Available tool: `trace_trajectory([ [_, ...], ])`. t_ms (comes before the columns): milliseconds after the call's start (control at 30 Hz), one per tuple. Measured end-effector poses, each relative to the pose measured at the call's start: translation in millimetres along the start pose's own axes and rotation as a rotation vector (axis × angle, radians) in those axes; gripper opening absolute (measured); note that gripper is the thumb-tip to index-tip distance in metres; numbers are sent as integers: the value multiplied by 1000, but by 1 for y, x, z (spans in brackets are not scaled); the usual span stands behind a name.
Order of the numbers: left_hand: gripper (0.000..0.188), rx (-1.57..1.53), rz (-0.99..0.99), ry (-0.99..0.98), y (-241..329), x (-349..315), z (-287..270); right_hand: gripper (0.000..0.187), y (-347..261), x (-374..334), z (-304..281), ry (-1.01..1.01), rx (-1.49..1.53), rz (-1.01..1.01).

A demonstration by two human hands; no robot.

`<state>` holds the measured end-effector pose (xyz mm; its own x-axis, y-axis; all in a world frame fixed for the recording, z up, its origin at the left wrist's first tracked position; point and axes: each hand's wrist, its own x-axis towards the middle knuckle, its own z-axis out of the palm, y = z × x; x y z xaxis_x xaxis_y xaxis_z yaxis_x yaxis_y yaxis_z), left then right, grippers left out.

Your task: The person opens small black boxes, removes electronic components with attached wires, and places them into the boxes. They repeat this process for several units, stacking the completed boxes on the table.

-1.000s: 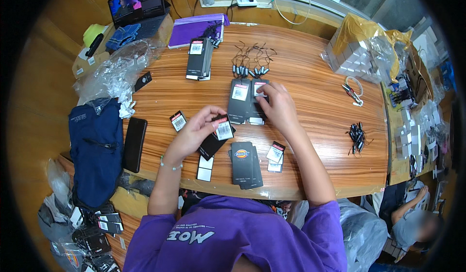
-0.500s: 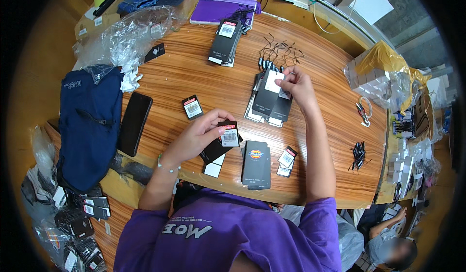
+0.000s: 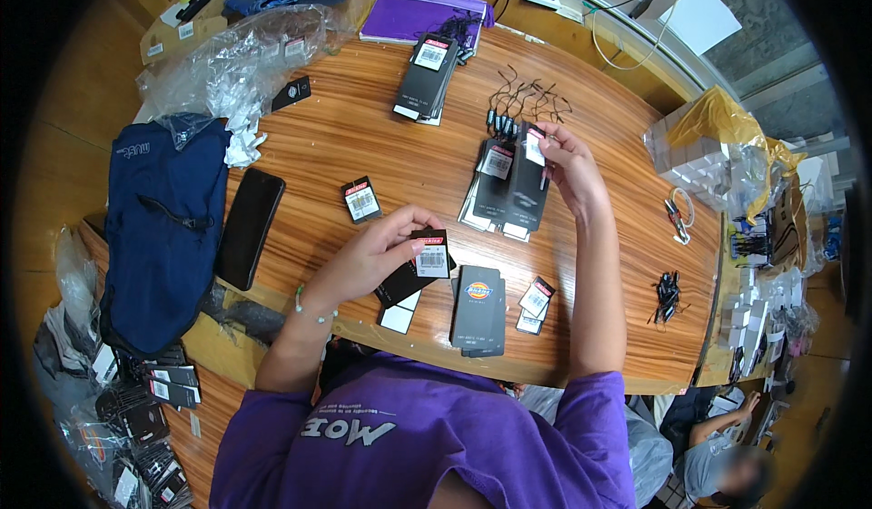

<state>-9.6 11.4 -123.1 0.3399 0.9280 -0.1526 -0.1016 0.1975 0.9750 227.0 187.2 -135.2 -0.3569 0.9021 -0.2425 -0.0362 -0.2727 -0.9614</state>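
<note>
My left hand (image 3: 398, 253) is closed on a small bunch of black hang tags (image 3: 432, 256), the top one bearing a white barcode label. A white-labelled card (image 3: 398, 314) lies partly under that bunch. Farther to the right, my right hand (image 3: 574, 171) pinches the upper end of a dark hang tag (image 3: 528, 187). It rests at the right side of a pile of corded hang tags (image 3: 490, 191), whose black cords (image 3: 518, 100) fan out behind. Between my arms lie a stack of long dark tags (image 3: 479, 309) and some small labelled tags (image 3: 536, 305).
Another tag stack (image 3: 425, 78) lies near a purple folder (image 3: 422, 19). One small tag (image 3: 361, 200) lies alone. At left are a phone (image 3: 250, 227), a navy bag (image 3: 168, 237) and clear plastic (image 3: 236, 73). At right are black cords (image 3: 668, 297), snips (image 3: 677, 216) and wrapped boxes (image 3: 699, 150).
My right hand has shifted slightly right, and the tag at its fingers now lies at the pile's right side, uncovering a labelled tag on the left. My left hand has barely moved.
</note>
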Motion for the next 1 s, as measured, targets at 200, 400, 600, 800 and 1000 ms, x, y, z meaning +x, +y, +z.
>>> trace_trajectory([
  [200, 22, -22, -13, -2, -1, 0, 2, 23, 5, -3, -16, -356, 831, 137],
  [400, 22, -13, -5, -3, 0, -1, 3, 25, 7, -4, -20, -435, 1065, 174],
  [600, 21, -17, -13, 2, 0, -1, 3, 21, 6, 0, -20, -295, 700, 41],
  [800, 21, -35, -6, 1, 2, -2, 4, 20, -11, 14, -2, -18, 75, -15],
  [1000, 23, -49, 9, -8, -1, -3, 3, 21, -23, 18, 12, -22, -269, -124],
])
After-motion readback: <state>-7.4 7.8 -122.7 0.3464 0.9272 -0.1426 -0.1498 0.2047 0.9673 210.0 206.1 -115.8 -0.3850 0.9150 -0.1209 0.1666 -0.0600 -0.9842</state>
